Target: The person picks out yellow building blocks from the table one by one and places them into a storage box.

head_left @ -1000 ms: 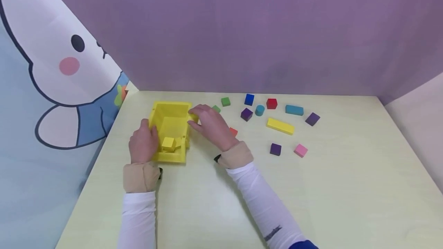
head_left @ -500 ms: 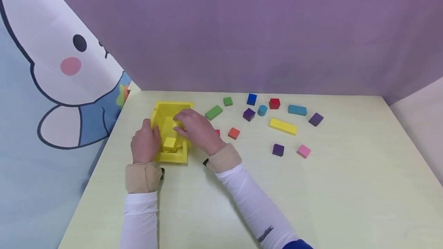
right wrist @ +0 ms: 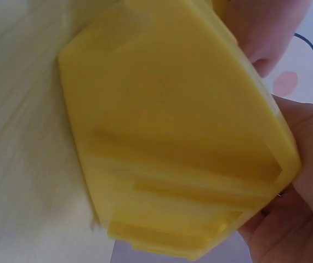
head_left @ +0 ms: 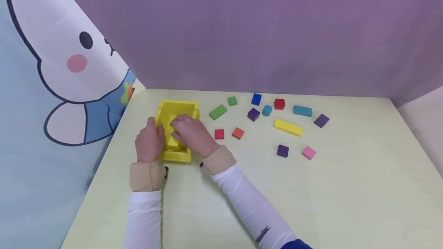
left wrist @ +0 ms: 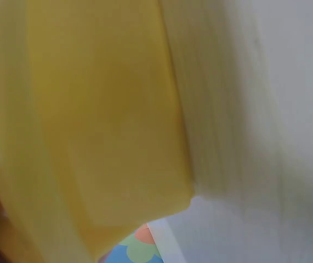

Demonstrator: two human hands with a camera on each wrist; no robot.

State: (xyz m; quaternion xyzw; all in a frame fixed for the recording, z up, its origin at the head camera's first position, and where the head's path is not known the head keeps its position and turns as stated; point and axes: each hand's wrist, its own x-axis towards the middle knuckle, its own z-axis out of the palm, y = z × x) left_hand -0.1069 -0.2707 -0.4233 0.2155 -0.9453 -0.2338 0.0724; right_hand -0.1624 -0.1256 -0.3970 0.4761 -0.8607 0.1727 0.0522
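Note:
A yellow open box [head_left: 176, 157] sits at the left of the table, seen from outside in both wrist views. My left hand [head_left: 149, 140] grips its left wall, with the thumb at the inner side. Over the right wall, my right hand [head_left: 194, 133] reaches into the box and pinches a yellow block [head_left: 173, 129] between thumb and fingers. Just below that lies another yellow block [head_left: 174, 142] near the front of the box. My right hand partly covers the inside. In the right wrist view the outer wall of the box [right wrist: 167, 98] hides the right fingertips.
Right of the box lie a green block [head_left: 218, 112], a red cube [head_left: 219, 134] and an orange block [head_left: 238, 133]. Farther right are a long yellow block [head_left: 288, 127], a pink block [head_left: 308, 152] and several purple, blue and red ones. A purple cloth [head_left: 242, 34] hangs behind the table [head_left: 311, 203].
My right hand has moved left from the box's right wall to over its inside, carrying the yellow block. The red and orange blocks are uncovered. My left hand keeps its grip.

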